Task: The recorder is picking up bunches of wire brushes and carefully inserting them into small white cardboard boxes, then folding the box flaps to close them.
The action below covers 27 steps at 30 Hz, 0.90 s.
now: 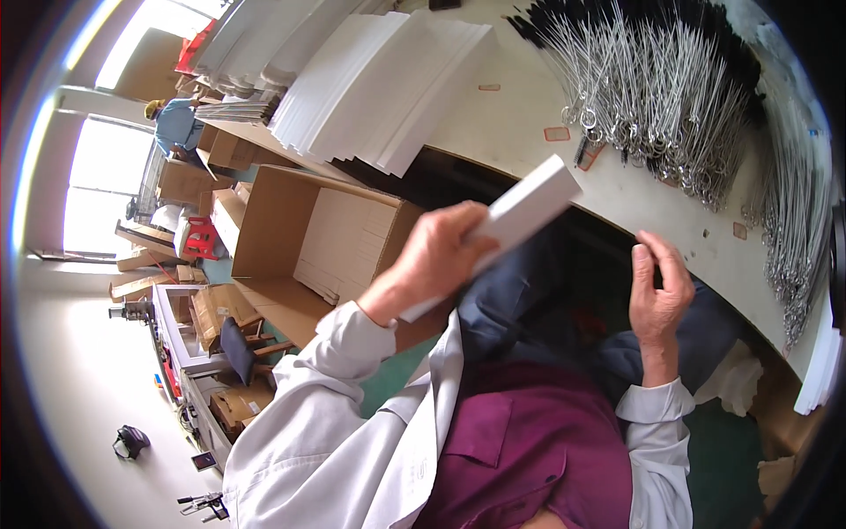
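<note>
My left hand (436, 256) grips a long flat white box (520, 212), held tilted above my lap, just off the table's near edge. My right hand (659, 286) hangs empty below the white table's edge (652, 198), fingers loosely curled and apart. Over the table lies a mass of metal scissor-like tools (652, 97) with ring handles. Stacks of flat white cardboard sheets (388, 79) lie at the table's left part.
An open brown carton (326, 238) with white boxes packed inside stands on the floor to my left. More cartons, a red stool (204, 238) and a person in a blue top (176, 123) are farther left. More metal tools (793, 229) lie along the table's right side.
</note>
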{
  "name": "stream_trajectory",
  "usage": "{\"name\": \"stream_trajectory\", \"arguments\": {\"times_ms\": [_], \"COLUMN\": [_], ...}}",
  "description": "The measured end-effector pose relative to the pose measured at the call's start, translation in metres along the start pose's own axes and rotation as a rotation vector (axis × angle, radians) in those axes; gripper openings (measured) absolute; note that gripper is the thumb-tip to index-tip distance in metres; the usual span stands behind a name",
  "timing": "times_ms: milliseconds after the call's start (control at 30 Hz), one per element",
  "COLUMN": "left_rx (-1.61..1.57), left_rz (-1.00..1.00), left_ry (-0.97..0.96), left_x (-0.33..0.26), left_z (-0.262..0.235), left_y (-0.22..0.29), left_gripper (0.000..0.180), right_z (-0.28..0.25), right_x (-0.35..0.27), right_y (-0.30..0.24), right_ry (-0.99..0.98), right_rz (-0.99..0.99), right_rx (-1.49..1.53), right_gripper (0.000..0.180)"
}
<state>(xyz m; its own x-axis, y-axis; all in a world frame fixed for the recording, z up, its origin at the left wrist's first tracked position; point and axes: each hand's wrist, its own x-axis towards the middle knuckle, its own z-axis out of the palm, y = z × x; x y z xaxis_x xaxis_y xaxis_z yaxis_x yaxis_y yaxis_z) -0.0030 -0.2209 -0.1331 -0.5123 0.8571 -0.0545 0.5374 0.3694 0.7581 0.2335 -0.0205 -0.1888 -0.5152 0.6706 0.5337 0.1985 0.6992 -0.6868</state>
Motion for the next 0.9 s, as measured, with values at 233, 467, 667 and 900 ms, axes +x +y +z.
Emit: {"name": "stream_trajectory", "arguments": {"times_ms": [233,467,667,900], "left_rx": [0.742,1.196,1.205,0.625], "left_rz": [0.255,0.146,0.131,0.416], "left_ry": [0.447,0.442,0.377,0.334], "left_x": [0.095,0.176,0.189,0.135], "left_z": [-0.107,-0.158,-0.138,-0.052], "left_y": [-0.028,-0.069,-0.09,-0.02], "left_gripper": [0.022,0.033,0.058,0.034], "right_z": [0.004,0.01,0.002,-0.037], "right_x": [0.016,0.015,0.014,0.011], "right_y": [0.039,0.037,0.043,0.025], "right_ry": [0.056,0.105,0.148,0.126], "right_rz": [0.057,-0.006,-0.084,0.136], "right_rx": [-0.045,-0.11,-0.115,0.194], "right_gripper": [0.009,0.007,0.006,0.005]}}
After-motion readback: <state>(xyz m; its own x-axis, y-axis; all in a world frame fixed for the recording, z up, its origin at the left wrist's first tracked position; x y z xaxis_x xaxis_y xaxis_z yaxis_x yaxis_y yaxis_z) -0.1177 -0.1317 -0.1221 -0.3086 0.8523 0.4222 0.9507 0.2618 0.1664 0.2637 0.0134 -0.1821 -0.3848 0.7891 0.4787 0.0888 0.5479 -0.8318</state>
